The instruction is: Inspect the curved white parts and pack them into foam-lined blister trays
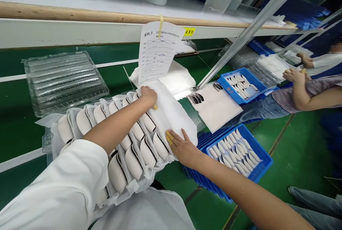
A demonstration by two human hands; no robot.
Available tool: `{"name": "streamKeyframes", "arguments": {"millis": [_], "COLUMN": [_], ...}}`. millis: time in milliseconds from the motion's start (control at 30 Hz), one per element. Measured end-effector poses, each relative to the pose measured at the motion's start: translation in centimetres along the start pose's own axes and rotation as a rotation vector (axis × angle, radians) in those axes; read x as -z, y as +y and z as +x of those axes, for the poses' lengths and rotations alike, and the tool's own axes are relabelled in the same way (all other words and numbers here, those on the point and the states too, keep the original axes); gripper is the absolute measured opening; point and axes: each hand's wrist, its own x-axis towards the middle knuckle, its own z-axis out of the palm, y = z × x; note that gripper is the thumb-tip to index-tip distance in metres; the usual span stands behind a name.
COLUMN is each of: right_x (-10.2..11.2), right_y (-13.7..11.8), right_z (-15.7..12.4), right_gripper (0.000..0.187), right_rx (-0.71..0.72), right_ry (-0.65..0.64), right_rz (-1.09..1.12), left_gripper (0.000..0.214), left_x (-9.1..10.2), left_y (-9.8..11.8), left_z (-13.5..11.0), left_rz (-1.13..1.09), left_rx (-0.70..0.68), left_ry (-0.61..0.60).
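The left hand (pixel 148 96) and right hand (pixel 184 148) are apart, both on a soft white sheet (pixel 171 116). The left hand lies at the sheet's far end with its fingers bent, and whether it grips cannot be told. The right hand rests flat on the near edge with its fingers spread, and yellow finger cots (pixel 170 137) cover some of them. A white sleeve (pixel 53 183) covers the left arm.

The sheet partly covers rows of ribbed white cups (pixel 133 162), each set in a white liner (pixel 125 183). These lie directly under and between the forearms, at the near side of a green workbench (pixel 18 141).

Beyond the left hand, a clear ribbed plastic tray (pixel 64 82) lies on the bench. Past the fingertips, a handwritten paper form (pixel 156 51) hangs from a wooden rail (pixel 80 15) by yellow tape, above a stack of white sheets (pixel 173 78).

To the right are a white pad (pixel 216 108) bearing dark strips (pixel 196 98) and two blue crates (pixel 237 151) (pixel 242 85) filled with pale pieces. Further right, a co-worker's hands (pixel 294 76) reach toward a pile of papers (pixel 269 69).
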Motion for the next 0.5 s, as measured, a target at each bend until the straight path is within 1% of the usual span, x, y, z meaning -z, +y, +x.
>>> {"name": "streamKeyframes", "arguments": {"millis": [167, 233, 300, 367, 400, 433, 500], "right_x": [0.2, 0.3, -0.1, -1.6, -2.8, -4.3, -8.1], "right_y": [0.4, 0.5, 0.3, -0.6, -1.4, -2.4, -4.5], "right_z": [0.6, 0.6, -0.3, -2.1, -3.3, -4.7, -7.9], "right_gripper": [0.034, 0.035, 0.036, 0.037, 0.038, 0.039, 0.04], "right_rx": [-0.021, -0.045, -0.125, -0.294, -0.407, -0.531, -0.787], "right_ry": [0.059, 0.116, 0.21, 0.333, 0.396, 0.455, 0.552], "right_rz": [0.086, 0.145, 0.211, 0.275, 0.306, 0.336, 0.397], "left_gripper": [0.062, 0.055, 0.047, 0.049, 0.053, 0.057, 0.068], "left_x": [-0.2, -0.2, -0.2, -0.5, -0.9, -1.4, -3.0], "left_y": [-1.0, -1.3, -1.7, -2.7, -3.4, -4.2, -5.7], "left_z": [-1.4, -1.8, -2.6, -4.3, -5.4, -6.8, -9.5], "left_rz": [-0.024, -0.029, -0.042, -0.068, -0.088, -0.112, -0.165], "left_rx": [-0.055, -0.073, -0.098, -0.145, -0.177, -0.217, -0.281], "left_ry": [0.026, 0.042, 0.071, 0.116, 0.144, 0.164, 0.194]}}
